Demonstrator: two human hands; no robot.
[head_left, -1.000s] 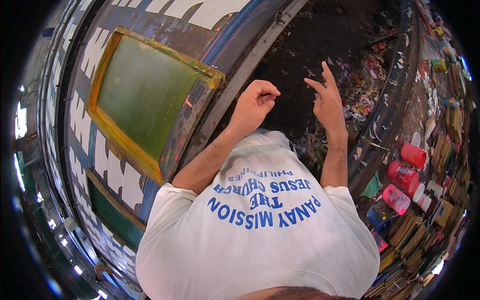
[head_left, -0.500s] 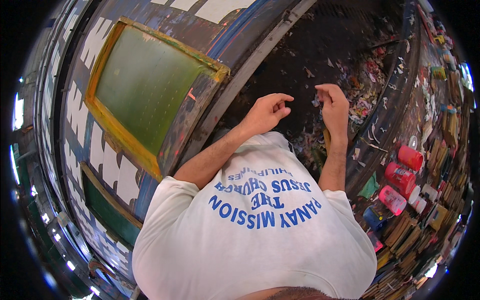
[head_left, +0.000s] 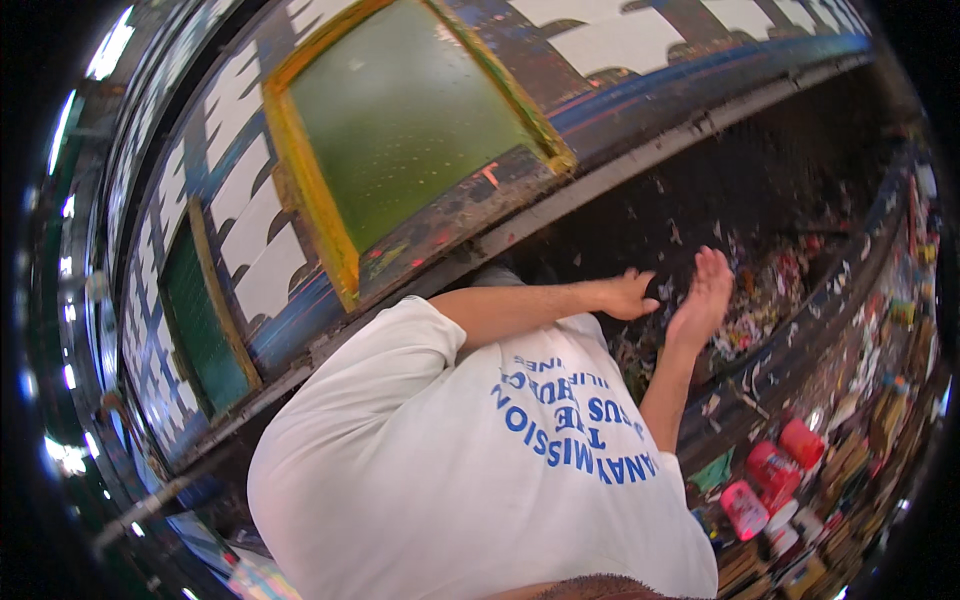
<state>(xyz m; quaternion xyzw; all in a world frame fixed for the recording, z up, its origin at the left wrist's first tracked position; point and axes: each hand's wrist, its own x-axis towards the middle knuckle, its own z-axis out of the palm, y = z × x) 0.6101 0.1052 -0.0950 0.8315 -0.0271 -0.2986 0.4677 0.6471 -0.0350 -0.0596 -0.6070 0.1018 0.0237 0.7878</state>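
Yellow-framed, a rectangular green mesh panel (head_left: 410, 120) lies on the long, dark, white-patterned table (head_left: 690, 22). Over the dark, littered floor (head_left: 590, 240), the bare left hand (head_left: 628, 296) is loosely open, the bare right hand (head_left: 702, 302) open, near multicoloured scraps (head_left: 765, 300) heaped ahead; red plastic jars (head_left: 773, 472) sit rightward.

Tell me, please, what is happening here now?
A person in a white shirt has the left hand near the open right hand, with nothing visible in either. Coloured scraps lie beyond them. To the left, a yellow-edged framed screen rests on a long table; red containers are to the right.
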